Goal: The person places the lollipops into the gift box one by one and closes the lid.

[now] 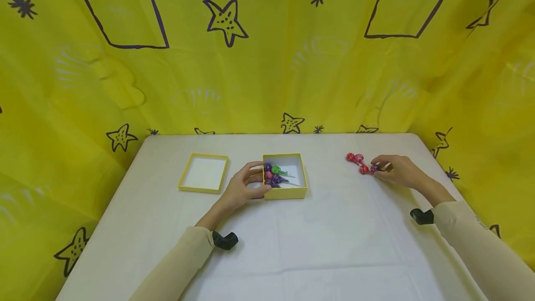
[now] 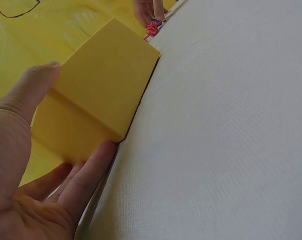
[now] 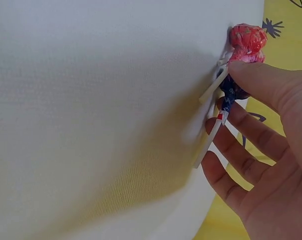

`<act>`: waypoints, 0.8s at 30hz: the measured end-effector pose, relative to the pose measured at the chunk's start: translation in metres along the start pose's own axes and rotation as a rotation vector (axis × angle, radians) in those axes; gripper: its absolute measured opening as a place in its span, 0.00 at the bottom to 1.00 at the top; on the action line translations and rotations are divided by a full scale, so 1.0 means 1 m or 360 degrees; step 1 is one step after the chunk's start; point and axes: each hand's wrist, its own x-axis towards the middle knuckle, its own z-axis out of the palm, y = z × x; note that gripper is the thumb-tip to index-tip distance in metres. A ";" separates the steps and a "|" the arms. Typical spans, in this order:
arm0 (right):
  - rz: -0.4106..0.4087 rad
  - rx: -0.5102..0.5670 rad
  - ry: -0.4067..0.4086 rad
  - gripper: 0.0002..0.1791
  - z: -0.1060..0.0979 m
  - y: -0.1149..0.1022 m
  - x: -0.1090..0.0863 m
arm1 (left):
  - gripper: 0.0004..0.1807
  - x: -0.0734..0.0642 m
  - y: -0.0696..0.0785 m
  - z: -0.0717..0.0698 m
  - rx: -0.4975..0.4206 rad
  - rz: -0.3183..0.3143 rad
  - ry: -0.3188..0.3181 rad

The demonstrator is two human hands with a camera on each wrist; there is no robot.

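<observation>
Several lollipops (image 1: 277,179) already sit in the box (image 1: 286,193) the left hand (image 1: 242,186) grips; the right hand (image 1: 399,170) pinches a blue lollipop (image 1: 375,168), red ones (image 1: 364,169) remaining outside

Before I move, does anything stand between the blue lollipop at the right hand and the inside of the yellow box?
Yes: a red lollipop lies right beside the blue lollipop, toward the yellow box, with two more reddish ones farther back. Then only tablecloth shows, up to the box's raised wall.
</observation>
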 end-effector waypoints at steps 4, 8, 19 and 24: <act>0.0012 0.0001 0.0013 0.18 0.001 -0.001 0.000 | 0.42 0.000 -0.002 -0.001 0.0042 0.0002 0.0014; 0.0011 0.0014 0.0033 0.17 0.001 -0.002 0.000 | 0.42 0.000 -0.001 -0.001 0.0042 -0.0008 0.0011; 0.0005 0.0005 0.0071 0.15 0.002 0.000 0.001 | 0.42 0.000 0.001 -0.001 0.0054 -0.0027 0.0024; 0.0025 0.0023 0.0051 0.15 0.001 0.000 0.001 | 0.42 0.000 0.002 0.000 0.0054 -0.0040 0.0025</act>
